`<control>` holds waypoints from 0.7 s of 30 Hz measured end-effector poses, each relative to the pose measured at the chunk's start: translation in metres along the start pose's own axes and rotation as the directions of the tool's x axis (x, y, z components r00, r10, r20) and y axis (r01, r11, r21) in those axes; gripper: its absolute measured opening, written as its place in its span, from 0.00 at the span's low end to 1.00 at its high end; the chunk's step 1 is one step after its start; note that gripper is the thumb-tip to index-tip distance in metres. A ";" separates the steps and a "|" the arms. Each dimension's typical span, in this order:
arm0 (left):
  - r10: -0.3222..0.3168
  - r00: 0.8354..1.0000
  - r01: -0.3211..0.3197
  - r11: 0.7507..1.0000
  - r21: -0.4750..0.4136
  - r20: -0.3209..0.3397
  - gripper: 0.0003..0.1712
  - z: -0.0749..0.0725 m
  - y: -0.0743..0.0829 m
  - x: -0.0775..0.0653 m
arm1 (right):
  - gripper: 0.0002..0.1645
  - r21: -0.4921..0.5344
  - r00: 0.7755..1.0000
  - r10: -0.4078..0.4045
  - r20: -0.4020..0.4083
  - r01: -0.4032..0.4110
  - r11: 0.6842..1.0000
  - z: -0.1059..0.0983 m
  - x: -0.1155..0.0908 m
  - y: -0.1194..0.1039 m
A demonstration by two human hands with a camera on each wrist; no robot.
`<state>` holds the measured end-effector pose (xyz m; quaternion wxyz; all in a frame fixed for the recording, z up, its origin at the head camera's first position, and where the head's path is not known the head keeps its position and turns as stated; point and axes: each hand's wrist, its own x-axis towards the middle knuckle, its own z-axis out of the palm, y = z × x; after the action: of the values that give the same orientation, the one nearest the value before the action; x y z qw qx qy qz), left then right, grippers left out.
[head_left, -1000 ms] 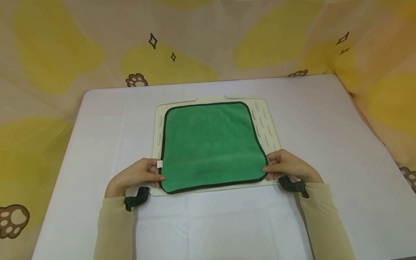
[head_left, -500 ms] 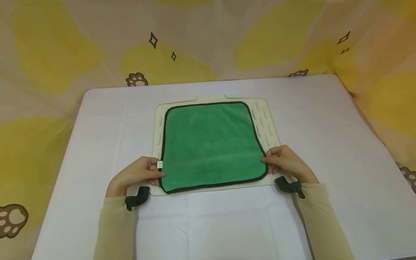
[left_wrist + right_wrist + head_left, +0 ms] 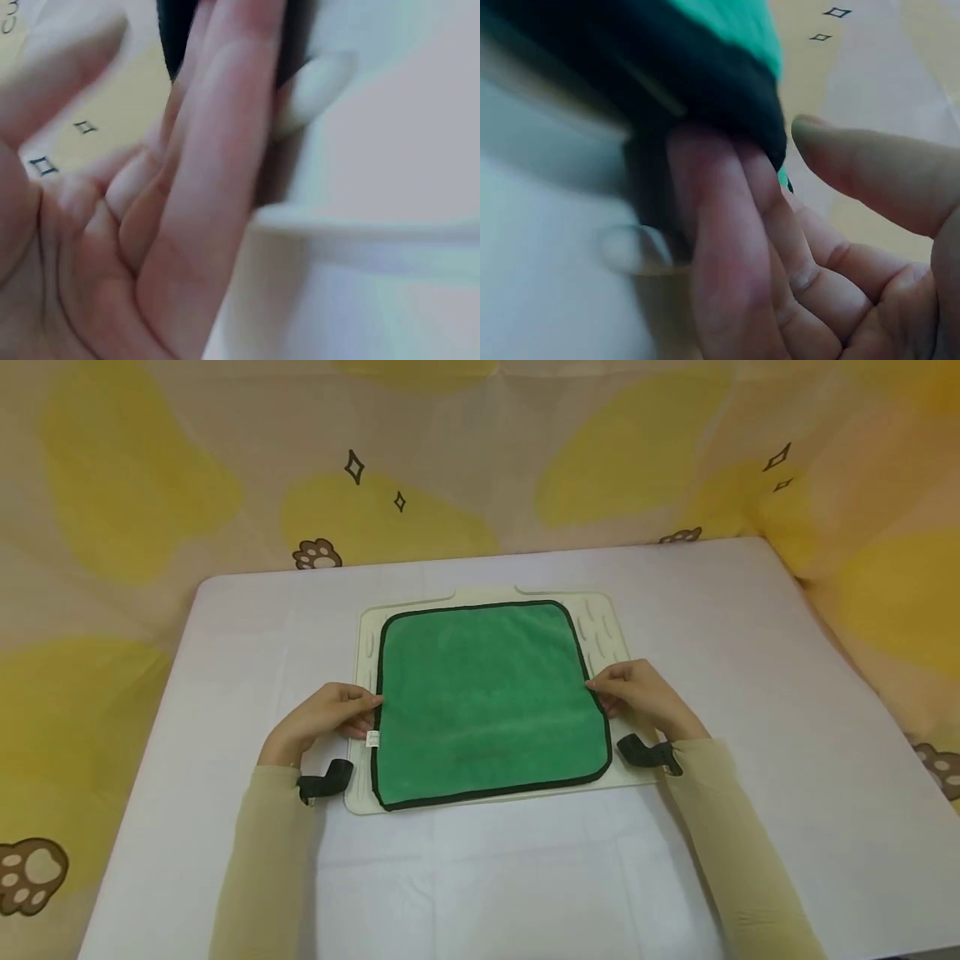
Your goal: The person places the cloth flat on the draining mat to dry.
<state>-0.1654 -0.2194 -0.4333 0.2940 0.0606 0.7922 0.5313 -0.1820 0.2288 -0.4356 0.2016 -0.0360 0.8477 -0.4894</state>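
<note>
A green cloth [image 3: 487, 693] with a dark border and a small white tag [image 3: 372, 739] lies spread over a cream ridged board [image 3: 609, 625]. My left hand [image 3: 326, 714] is at the cloth's left edge, above the tag. In the left wrist view its thumb [image 3: 67, 82] stands away from the fingers [image 3: 217, 150], which reach along the dark border. Opposite, my right hand [image 3: 633, 693] is at the right edge. The right wrist view shows its fingers [image 3: 727, 225] under the border, the thumb [image 3: 870, 165] lifted apart. Cloth covers some fingertips.
The board rests on a white-covered table [image 3: 480, 877], its ridges showing along both sides of the cloth. Behind and beside the table hangs a yellow patterned curtain [image 3: 630, 452]. Black wrist mounts [image 3: 327, 779] sit by both sleeves.
Both hands have moved from near the cloth's front corners farther along its side edges, away from the body. The tag now shows below the left hand. The head view has shifted slightly.
</note>
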 end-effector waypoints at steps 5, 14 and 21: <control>-0.004 0.999 0.004 1.000 0.002 -0.033 0.17 -0.009 0.006 0.016 | 0.18 0.012 1.000 0.000 -0.008 0.000 1.000 -0.005 0.023 -0.008; 0.003 0.991 0.003 0.999 0.043 -0.135 0.17 -0.022 0.014 0.043 | 0.18 0.022 0.997 -0.033 -0.071 0.035 0.999 -0.009 0.058 -0.023; 0.000 0.983 0.010 0.998 0.055 -0.182 0.18 -0.025 0.020 0.057 | 0.17 -0.005 0.987 -0.020 -0.159 0.019 1.000 -0.009 0.080 -0.033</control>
<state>-0.2300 -0.2075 -0.4322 0.2200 0.0181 0.8305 0.5115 -0.2633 0.1987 -0.4286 0.1284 -0.0055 0.8616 -0.4910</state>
